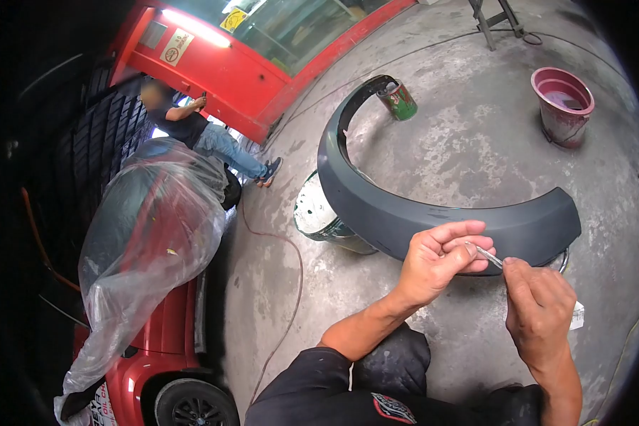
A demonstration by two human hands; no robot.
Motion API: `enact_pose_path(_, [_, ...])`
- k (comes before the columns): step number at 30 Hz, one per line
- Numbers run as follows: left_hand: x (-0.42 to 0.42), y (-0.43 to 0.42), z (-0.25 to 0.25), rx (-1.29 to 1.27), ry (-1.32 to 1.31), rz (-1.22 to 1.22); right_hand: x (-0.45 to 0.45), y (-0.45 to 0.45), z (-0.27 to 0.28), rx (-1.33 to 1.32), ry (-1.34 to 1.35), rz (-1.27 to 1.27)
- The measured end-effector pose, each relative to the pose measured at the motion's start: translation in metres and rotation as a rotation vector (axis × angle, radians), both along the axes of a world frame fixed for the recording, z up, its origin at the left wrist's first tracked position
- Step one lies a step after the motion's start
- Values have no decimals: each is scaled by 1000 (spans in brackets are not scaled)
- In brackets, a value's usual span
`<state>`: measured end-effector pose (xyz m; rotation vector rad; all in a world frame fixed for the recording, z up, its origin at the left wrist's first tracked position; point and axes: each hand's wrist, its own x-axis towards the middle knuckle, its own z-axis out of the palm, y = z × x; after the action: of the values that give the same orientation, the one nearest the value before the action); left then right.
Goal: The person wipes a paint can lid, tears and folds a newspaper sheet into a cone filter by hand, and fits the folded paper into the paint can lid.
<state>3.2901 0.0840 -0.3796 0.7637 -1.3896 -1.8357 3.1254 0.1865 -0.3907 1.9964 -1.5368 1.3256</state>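
Both of my hands are raised over the near part of a dark grey curved panel [405,213]. A thin, whitish strip [488,257] spans the gap between them. Thumb and fingers of my left hand [444,259] pinch its upper left end. My right hand [539,302] grips the lower right end, its fingers curled in. What the strip is made of is too small to tell. The panel arches away from me, its far end on a green can [399,101] and its left side over a white-topped bucket [314,206].
A pink bucket [562,99] stands at the upper right, near a metal stand [491,21]. On the left is a red car [170,319] under plastic sheeting [149,227]. Another person [192,128] is beside it. A hose [298,263] crosses the concrete floor.
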Motion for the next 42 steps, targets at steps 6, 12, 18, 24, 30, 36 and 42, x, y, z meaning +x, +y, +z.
enact_pose_path(6, [-8, 9, -6, -126, -45, -72, 4, -7, 0, -36, -17, -48])
enact_pose_path(12, [-3, 3, -11, -253, 14, -97, -2, -6, -6, -33, -12, -7])
enact_pose_path(18, [-2, 2, 4, -617, -174, -189, -3, 0, 0, 85, -222, 148])
enact_pose_path(24, [1, 0, 3, -1200, -263, -127, -2, 4, 4, 103, -186, 157])
enact_pose_path(30, [1, -2, 3, -1195, -244, -113, -1, 5, 6, 99, -142, 171])
enact_pose_path(36, [3, 0, 5, -1027, -207, -195, -3, 9, 9, 140, -114, 210])
enact_pose_path(42, [4, 1, 9, -1060, -215, -188, -3, 10, 13, 147, -103, 208])
